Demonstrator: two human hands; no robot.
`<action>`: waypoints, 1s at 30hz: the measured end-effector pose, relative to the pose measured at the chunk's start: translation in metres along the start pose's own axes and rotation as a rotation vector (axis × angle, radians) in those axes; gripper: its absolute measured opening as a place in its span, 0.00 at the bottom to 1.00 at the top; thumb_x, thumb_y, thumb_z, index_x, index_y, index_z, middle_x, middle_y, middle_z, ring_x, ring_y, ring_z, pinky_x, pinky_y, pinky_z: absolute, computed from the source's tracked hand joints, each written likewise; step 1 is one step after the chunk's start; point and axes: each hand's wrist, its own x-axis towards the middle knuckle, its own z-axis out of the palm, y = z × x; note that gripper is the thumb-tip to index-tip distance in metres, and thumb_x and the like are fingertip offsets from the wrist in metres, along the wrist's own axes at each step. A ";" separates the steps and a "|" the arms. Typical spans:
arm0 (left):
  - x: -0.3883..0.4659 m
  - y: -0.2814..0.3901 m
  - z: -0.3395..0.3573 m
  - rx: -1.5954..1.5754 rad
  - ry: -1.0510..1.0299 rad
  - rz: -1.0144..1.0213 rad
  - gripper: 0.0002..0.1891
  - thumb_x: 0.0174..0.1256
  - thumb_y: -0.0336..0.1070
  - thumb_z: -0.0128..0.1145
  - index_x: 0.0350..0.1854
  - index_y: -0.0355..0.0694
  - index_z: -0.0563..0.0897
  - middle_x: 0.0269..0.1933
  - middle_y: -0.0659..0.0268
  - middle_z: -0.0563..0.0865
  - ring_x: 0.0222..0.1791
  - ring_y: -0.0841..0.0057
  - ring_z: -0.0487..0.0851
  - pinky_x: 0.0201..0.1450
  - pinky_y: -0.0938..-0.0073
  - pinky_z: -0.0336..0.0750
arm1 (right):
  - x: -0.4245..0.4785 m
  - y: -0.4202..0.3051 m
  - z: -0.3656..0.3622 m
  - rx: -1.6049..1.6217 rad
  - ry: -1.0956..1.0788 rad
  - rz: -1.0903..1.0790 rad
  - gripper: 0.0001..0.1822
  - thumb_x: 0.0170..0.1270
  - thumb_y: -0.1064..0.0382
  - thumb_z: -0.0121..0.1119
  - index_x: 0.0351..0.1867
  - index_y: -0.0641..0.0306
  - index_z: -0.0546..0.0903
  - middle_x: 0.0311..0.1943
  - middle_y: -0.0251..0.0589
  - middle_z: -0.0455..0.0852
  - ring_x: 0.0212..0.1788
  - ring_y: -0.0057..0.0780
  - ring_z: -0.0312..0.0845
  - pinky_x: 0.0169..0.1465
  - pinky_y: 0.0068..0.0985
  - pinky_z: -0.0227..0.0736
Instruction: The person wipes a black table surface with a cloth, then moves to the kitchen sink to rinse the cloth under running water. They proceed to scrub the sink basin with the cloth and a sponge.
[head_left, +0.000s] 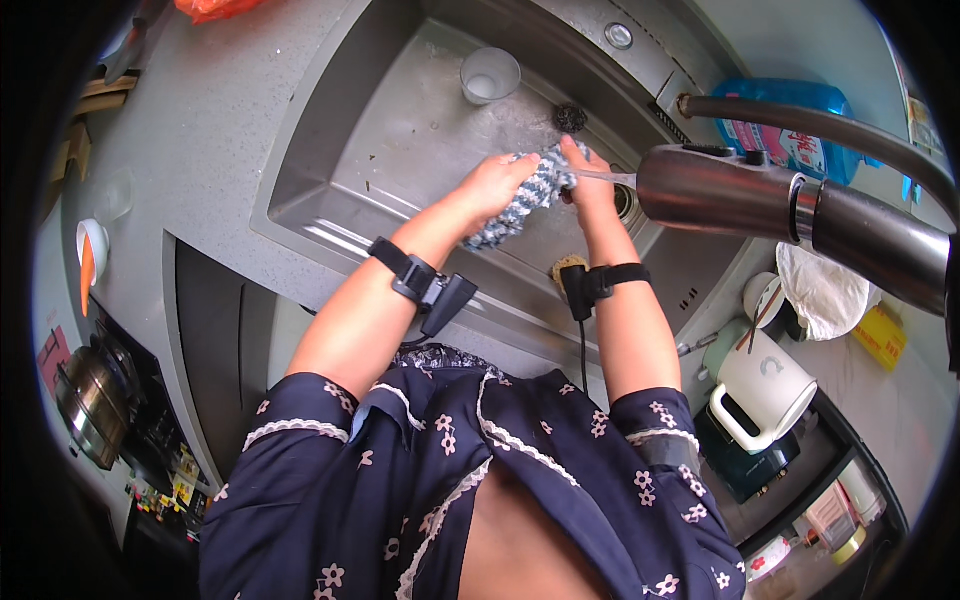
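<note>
A blue-and-white striped cloth (534, 191) is bunched between my two hands over a stainless steel sink (405, 150). My left hand (495, 184) grips its left side with the thumb on top. On the other side, my right hand (590, 180) holds the cloth's right end, thumb pointing up. Water runs from the dark metal faucet (712, 187) onto the cloth beside my right hand. Behind the hands, a clear cup (490, 75) stands in the basin. A steel wool scourer (570, 118) lies just past my right thumb. The drain (624, 202) is partly hidden by my right wrist.
A blue detergent bottle (787, 124) stands behind the faucet. At right are a white electric kettle (765, 390) and a white cloth (821, 289). A yellow sponge (568, 270) sits near my right wrist. The grey countertop (217, 135) extends left, with a white bowl (93, 244).
</note>
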 end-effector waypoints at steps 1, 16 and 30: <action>-0.001 0.000 -0.007 0.039 0.012 0.002 0.19 0.74 0.47 0.48 0.49 0.35 0.81 0.42 0.67 0.87 0.37 0.84 0.82 0.42 0.80 0.75 | -0.011 -0.009 -0.006 0.124 -0.091 0.150 0.25 0.62 0.41 0.62 0.45 0.62 0.82 0.32 0.33 0.86 0.36 0.29 0.82 0.41 0.28 0.76; -0.008 0.016 -0.010 -0.414 -0.161 -0.224 0.27 0.74 0.56 0.43 0.58 0.37 0.76 0.50 0.58 0.85 0.49 0.69 0.84 0.55 0.68 0.77 | -0.071 -0.046 -0.011 1.281 -0.603 0.229 0.16 0.69 0.59 0.52 0.52 0.68 0.78 0.45 0.48 0.86 0.45 0.39 0.85 0.51 0.35 0.80; -0.002 0.033 0.033 -0.433 -0.439 -0.234 0.34 0.74 0.62 0.34 0.64 0.37 0.72 0.58 0.60 0.82 0.56 0.68 0.81 0.62 0.64 0.73 | -0.074 -0.079 -0.043 -0.174 -0.123 -0.374 0.21 0.63 0.54 0.58 0.54 0.62 0.78 0.58 0.51 0.78 0.60 0.44 0.73 0.58 0.29 0.69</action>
